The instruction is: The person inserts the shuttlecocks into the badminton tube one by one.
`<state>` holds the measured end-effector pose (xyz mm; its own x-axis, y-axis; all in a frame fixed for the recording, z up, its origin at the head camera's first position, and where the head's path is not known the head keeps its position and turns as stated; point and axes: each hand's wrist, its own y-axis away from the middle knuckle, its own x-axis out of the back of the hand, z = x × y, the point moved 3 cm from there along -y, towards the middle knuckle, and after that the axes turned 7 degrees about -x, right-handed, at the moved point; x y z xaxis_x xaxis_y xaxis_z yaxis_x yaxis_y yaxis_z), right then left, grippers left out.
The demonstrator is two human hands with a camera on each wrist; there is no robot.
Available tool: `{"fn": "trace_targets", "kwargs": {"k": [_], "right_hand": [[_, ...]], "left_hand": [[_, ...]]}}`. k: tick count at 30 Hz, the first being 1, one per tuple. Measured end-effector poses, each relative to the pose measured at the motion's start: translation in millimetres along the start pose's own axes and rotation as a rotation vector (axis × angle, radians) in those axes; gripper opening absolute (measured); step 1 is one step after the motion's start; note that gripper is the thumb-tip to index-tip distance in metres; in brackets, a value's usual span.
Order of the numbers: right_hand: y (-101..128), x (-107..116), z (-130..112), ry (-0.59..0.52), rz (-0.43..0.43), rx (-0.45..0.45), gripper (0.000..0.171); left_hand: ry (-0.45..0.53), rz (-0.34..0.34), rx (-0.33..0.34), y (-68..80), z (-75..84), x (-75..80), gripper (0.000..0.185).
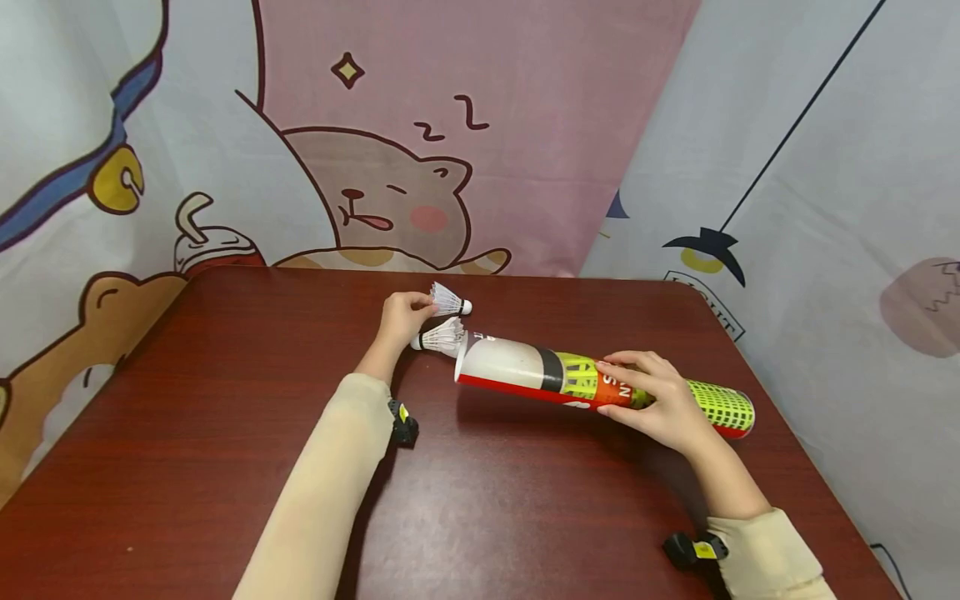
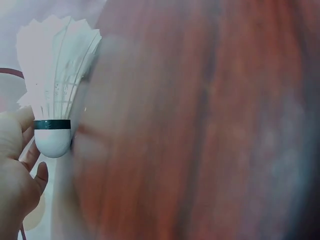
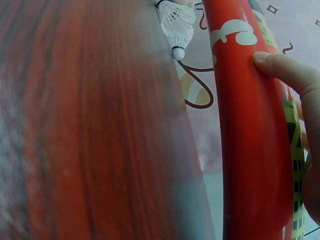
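My left hand [image 1: 427, 311] is curled near the far middle of the table and pinches the feather skirt of a white shuttlecock [image 1: 450, 300], whose cork points right. A second shuttlecock [image 1: 438, 337] with a black band lies just below that hand, its cork [image 2: 52, 140] by my palm [image 2: 15, 170] and its feathers at the tube's open mouth. My right hand [image 1: 637, 390] grips a long shuttlecock tube [image 1: 525, 371], red, white and yellow-green, lying nearly level just over the table. In the right wrist view a fingertip [image 3: 282, 70] presses on the red tube [image 3: 250, 130].
The dark red wooden table [image 1: 225, 400] fills the view, bare at the left and front. Cartoon-printed curtains [image 1: 420, 125] hang close behind its far edge and along its right side. A black wrist camera [image 1: 403, 425] sits on each sleeve.
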<state>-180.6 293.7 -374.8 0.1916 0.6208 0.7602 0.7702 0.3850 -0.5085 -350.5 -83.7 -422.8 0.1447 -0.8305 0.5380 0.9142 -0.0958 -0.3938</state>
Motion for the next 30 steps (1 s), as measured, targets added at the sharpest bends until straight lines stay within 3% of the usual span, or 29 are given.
{"fn": "trace_targets", "kwargs": {"k": [6, 11, 17, 24, 30], "right_hand": [[0, 1, -1, 0.011, -0.005, -0.011, 0.069], [0, 1, -3, 0.013, -0.008, -0.015, 0.069], [0, 1, -3, 0.015, -0.007, -0.020, 0.069], [0, 1, -2, 0.010, 0.003, -0.004, 0.069], [-1, 3, -1, 0.012, 0.006, -0.011, 0.069]], "left_hand": [[0.000, 0.001, -0.042, 0.3, 6.3, 5.8, 0.016], [0.022, 0.046, -0.094, 5.6, 15.2, 12.7, 0.015], [0.072, 0.107, -0.166, 15.7, 29.2, 21.3, 0.014], [0.108, 0.131, -0.231, 29.9, 45.3, 30.2, 0.012], [0.164, 0.153, -0.237, 43.0, 53.5, 41.6, 0.012]]}}
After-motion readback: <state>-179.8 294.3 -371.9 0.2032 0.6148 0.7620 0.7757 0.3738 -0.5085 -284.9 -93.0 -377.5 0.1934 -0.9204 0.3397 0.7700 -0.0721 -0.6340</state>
